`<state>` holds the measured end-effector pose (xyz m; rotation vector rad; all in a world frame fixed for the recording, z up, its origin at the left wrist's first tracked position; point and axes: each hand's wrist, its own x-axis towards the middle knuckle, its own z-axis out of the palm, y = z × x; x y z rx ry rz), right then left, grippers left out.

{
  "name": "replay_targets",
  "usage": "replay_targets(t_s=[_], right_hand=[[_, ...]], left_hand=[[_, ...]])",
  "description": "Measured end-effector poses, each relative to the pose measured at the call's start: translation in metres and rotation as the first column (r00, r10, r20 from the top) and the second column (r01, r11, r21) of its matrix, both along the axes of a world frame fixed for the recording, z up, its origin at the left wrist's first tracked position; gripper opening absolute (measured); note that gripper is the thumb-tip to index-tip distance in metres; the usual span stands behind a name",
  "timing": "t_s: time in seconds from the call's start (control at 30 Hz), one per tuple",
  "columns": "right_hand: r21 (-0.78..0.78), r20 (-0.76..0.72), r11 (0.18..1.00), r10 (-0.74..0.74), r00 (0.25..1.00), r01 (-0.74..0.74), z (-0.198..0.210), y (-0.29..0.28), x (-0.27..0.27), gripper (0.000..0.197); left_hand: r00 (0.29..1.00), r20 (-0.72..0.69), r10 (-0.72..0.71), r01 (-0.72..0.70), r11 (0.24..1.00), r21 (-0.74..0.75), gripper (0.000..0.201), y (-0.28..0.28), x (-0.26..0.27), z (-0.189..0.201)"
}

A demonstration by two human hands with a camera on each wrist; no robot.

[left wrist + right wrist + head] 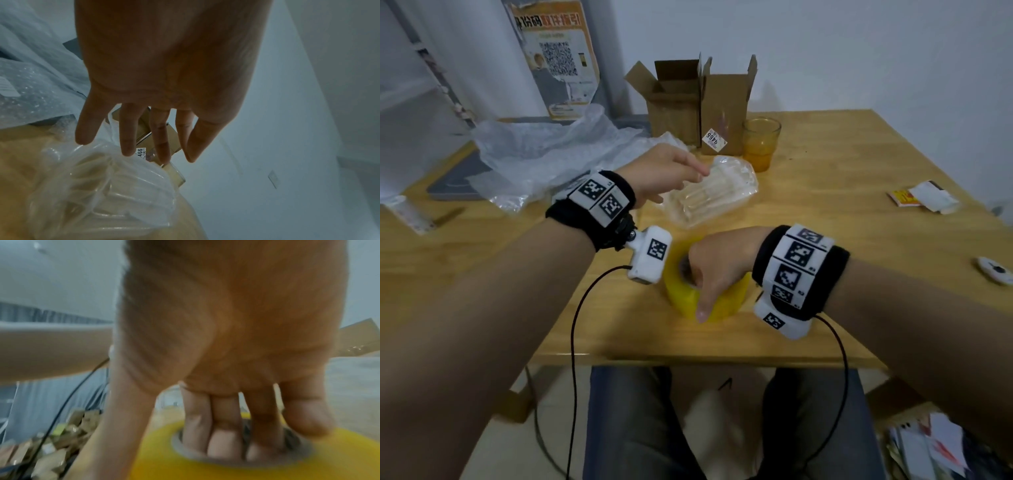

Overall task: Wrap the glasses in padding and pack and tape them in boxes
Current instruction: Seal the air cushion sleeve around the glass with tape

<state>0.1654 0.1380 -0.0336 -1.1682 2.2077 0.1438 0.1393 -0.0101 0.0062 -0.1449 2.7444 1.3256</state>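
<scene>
From the head view, the right hand (709, 270) grips the yellow tape roll (688, 301) near the desk (859, 212) edge; the left hand (664, 171) hovers over the padded glass (712, 192) — two open boxes (702, 102) and an orange glass (761, 142) behind. Left wrist view: fingers (127, 129) straight and spread, just above the padding (107, 186). Right wrist view, blurred — fingers (197, 423) hooked inside the roll's core.

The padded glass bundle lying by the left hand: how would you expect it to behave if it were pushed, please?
The padded glass bundle lies on its side, so it would probably roll or slide across the table. Its clear air-cushion wrap looks smooth, so likely slippery. The glass inside is presumably still fragile, so the left hand should go gently.
</scene>
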Motion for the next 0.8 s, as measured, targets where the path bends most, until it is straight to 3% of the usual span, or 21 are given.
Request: replay_targets(t_s=[0.1,0.23,0.3,0.37,0.43,0.6,0.7,0.8], right_hand=[[-0.048,-0.081,0.998,-0.040,0.996,0.036,0.003,0.003,0.006,0.058],[-0.320,0.044,0.918,-0.233,0.972,0.234,0.027,0.015,-0.009,0.051],[-0.444,0.184,0.798,-0.364,0.913,0.408,0.039,0.028,-0.017,0.045],[-0.491,0.425,0.617,-0.447,0.787,0.615,0.045,0.044,-0.021,0.035],[-0.485,0.605,0.456,-0.442,0.663,0.746,0.048,0.058,-0.023,0.028],[-0.500,0.709,0.260,-0.424,0.563,0.826,0.049,0.071,-0.031,0.035],[-0.452,0.810,0.113,-0.362,0.461,0.885,0.045,0.076,-0.035,0.032],[-0.360,0.896,-0.001,-0.277,0.345,0.933,0.042,0.077,-0.038,0.029]], left_hand=[[1.000,0.002,0.029,-0.029,0.994,0.105,0.017,-0.003,0.012,0.005],[0.998,-0.022,0.058,-0.053,0.977,0.206,0.017,-0.009,0.027,0.015],[0.993,-0.019,0.117,-0.112,0.975,0.194,0.014,-0.011,0.033,0.020],[0.978,-0.013,0.207,-0.201,0.961,0.188,0.007,-0.014,0.040,0.025],[0.973,0.008,0.231,-0.227,0.950,0.215,0.020,-0.015,0.046,0.029],[0.985,0.132,-0.112,0.080,0.970,0.231,0.069,0.001,0.055,0.025],[0.986,0.005,-0.167,0.163,0.966,0.199,0.046,0.012,0.050,0.011],[0.985,-0.037,-0.166,0.170,0.970,0.176,0.051,0.016,0.046,-0.005]])
